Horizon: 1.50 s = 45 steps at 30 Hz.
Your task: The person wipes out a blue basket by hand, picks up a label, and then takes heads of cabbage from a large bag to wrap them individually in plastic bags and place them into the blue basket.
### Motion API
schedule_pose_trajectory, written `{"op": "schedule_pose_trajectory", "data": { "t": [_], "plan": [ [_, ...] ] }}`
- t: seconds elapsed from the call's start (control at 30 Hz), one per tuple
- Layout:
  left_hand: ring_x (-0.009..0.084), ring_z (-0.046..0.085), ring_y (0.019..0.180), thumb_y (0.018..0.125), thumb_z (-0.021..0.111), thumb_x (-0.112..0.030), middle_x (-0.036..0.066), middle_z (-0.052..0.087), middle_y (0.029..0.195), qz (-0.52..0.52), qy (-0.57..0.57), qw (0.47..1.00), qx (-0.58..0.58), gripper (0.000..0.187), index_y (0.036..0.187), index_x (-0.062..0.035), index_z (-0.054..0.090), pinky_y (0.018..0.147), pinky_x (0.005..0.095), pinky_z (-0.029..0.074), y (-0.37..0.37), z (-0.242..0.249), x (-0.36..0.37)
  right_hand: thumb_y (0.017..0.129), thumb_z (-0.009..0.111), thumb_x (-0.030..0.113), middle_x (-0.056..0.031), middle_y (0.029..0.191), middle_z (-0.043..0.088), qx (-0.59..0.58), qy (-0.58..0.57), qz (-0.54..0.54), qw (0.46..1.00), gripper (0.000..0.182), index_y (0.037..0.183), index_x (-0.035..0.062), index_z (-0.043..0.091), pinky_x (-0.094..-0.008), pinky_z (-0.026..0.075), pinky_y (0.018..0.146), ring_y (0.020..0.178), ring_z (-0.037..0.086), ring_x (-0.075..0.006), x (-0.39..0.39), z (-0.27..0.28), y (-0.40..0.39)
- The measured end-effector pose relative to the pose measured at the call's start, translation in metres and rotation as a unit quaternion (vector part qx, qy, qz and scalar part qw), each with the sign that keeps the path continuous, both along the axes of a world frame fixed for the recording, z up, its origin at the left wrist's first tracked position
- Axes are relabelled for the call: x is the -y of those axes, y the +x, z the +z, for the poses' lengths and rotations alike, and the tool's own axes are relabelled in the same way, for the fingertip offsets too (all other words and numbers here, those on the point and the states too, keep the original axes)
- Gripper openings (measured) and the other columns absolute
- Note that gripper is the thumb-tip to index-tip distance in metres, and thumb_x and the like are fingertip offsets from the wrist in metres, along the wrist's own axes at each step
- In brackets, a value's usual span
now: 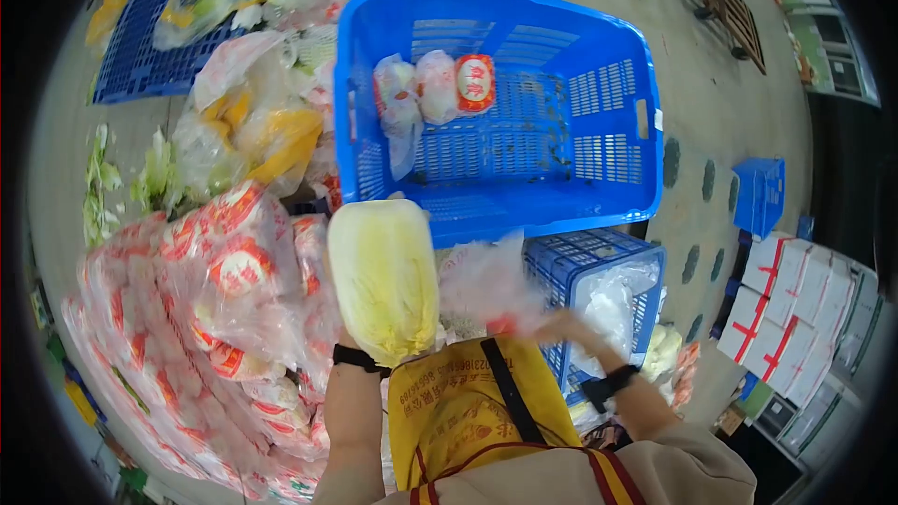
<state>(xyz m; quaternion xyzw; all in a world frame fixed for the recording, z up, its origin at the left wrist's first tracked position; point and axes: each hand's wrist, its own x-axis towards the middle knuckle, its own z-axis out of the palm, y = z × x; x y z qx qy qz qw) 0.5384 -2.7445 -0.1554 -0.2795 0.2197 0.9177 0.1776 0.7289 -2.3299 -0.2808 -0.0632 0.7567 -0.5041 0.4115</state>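
Observation:
A peeled napa cabbage (pixel 383 271), pale yellow and white, stands upright in front of my body. My left hand (pixel 348 329) grips it from the left and beneath; most of its fingers are hidden behind the cabbage. To the right, my right hand (pixel 561 327) is closed on a thin clear plastic bag (pixel 491 281) with red print, smeared by motion. The bag hangs beside the cabbage. Just beyond both hands is a large blue crate (pixel 505 224), with several wrapped cabbages (pixel 436 86) at its left end.
Bagged cabbages (pixel 243 271) are piled high on the left. A smaller blue basket (pixel 552 266) with plastic bags (pixel 613 295) stands near my right arm. Loose leaves and plastic waste (pixel 248 136) lie back left. White boxes (pixel 790 290) are stacked far right, near a wheeled cart (pixel 725 5).

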Motion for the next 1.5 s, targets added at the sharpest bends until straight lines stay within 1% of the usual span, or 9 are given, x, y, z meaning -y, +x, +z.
{"op": "schedule_pose_trajectory", "data": {
  "t": [0.03, 0.07, 0.4, 0.53, 0.67, 0.73, 1.0, 1.27, 1.5],
  "plan": [
    [0.0246, 0.06, 0.098, 0.093, 0.048, -0.038, 0.015, 0.053, 0.125, -0.002, -0.011, 1.0, 0.004, 0.058, 0.139, -0.0051, 0.033, 0.082, 0.0357, 0.051, -0.004, -0.006, -0.004, 0.086, 0.052, 0.019, -0.0209, 0.11, 0.058, 0.239, 0.23, 0.217, 0.918, 0.028, 0.111, 0.0084, 0.06, -0.0374, 0.043, 0.091, 0.104, 0.055, -0.0343, 0.105, 0.08, -0.067],
    [0.025, 0.059, 0.101, 0.093, 0.049, -0.039, 0.015, 0.052, 0.126, -0.001, -0.025, 1.0, 0.009, 0.06, 0.139, -0.0047, 0.033, 0.084, 0.0362, 0.05, -0.007, -0.015, -0.007, 0.085, 0.055, 0.019, -0.0207, 0.12, 0.053, 0.165, 0.061, 0.293, 0.94, 0.03, 0.111, 0.0056, 0.058, -0.0386, 0.043, 0.092, 0.105, 0.054, -0.0377, 0.115, 0.04, -0.033],
    [0.0272, 0.052, 0.115, 0.089, 0.053, -0.047, 0.015, 0.05, 0.13, -0.036, -0.024, 0.995, 0.09, 0.066, 0.136, -0.0027, 0.037, 0.098, 0.0394, 0.044, -0.066, -0.074, -0.083, 0.076, 0.067, 0.018, -0.0246, 0.134, 0.037, -0.306, 0.192, -0.105, 0.926, 0.069, 0.137, 0.007, 0.036, -0.0401, 0.038, 0.099, 0.126, 0.038, -0.0359, 0.079, 0.084, -0.251],
    [0.0269, 0.041, 0.127, 0.088, 0.057, -0.025, 0.016, 0.037, 0.141, -0.143, -0.164, 0.973, -0.076, 0.069, 0.143, -0.0009, 0.023, 0.103, 0.0361, 0.036, -0.117, -0.081, -0.155, 0.076, 0.071, 0.022, -0.0141, 0.144, 0.031, 0.294, -0.396, -0.258, 0.83, 0.091, 0.145, 0.0047, 0.013, -0.0334, 0.038, 0.101, 0.13, 0.035, -0.0221, 0.071, 0.052, -0.305],
    [0.0275, 0.037, 0.129, 0.085, 0.059, -0.016, 0.018, 0.032, 0.143, -0.142, -0.287, 0.937, -0.14, 0.074, 0.144, 0.0009, 0.017, 0.106, 0.0363, 0.03, -0.146, -0.092, -0.184, 0.084, 0.062, 0.034, -0.0146, 0.133, 0.048, 0.392, -0.372, -0.288, 0.791, 0.072, 0.139, 0.0013, 0.03, -0.0393, 0.039, 0.103, 0.12, 0.05, -0.0259, 0.017, -0.031, -0.345],
    [0.0308, 0.039, 0.127, 0.083, 0.061, -0.013, 0.022, 0.033, 0.142, -0.262, -0.55, 0.761, -0.223, 0.079, 0.144, 0.0019, 0.013, 0.108, 0.0382, 0.027, -0.131, -0.095, -0.172, 0.086, 0.059, 0.034, -0.016, 0.131, 0.05, 0.335, -0.335, -0.328, 0.817, 0.066, 0.137, 0.0, 0.034, -0.04, 0.042, 0.1, 0.117, 0.052, -0.0275, 0.0, -0.068, -0.376],
    [0.0301, 0.054, 0.1, 0.081, 0.053, -0.031, 0.014, 0.059, 0.11, -0.445, -0.783, 0.39, -0.193, 0.061, 0.133, 0.0005, 0.042, 0.096, 0.0473, 0.033, -0.033, -0.125, -0.1, 0.076, 0.072, 0.022, -0.0146, 0.116, 0.055, 0.112, -0.217, -0.452, 0.858, 0.07, 0.132, -0.0005, 0.035, -0.0371, 0.048, 0.089, 0.104, 0.057, -0.027, -0.002, -0.238, -0.477],
    [0.0244, 0.053, 0.086, 0.084, 0.038, -0.048, 0.009, 0.062, 0.097, -0.425, -0.813, 0.354, -0.18, 0.063, 0.118, 0.0021, 0.056, 0.083, 0.04, 0.037, -0.022, -0.153, -0.101, 0.079, 0.068, 0.026, -0.0195, 0.144, 0.033, -0.055, -0.007, -0.367, 0.928, 0.09, 0.146, 0.0021, 0.012, -0.0282, 0.026, 0.106, 0.132, 0.032, -0.0227, 0.006, -0.301, -0.494],
    [0.0269, 0.056, 0.09, 0.079, 0.054, -0.039, 0.01, 0.063, 0.101, -0.368, -0.81, 0.413, -0.194, 0.056, 0.121, -0.0012, 0.056, 0.083, 0.0414, 0.04, -0.03, -0.143, -0.099, 0.085, 0.062, 0.027, -0.0125, 0.115, 0.055, -0.118, 0.122, -0.379, 0.91, 0.055, 0.129, -0.0006, 0.046, -0.03, 0.038, 0.094, 0.108, 0.05, -0.022, -0.023, -0.277, -0.458]
  ]
}}
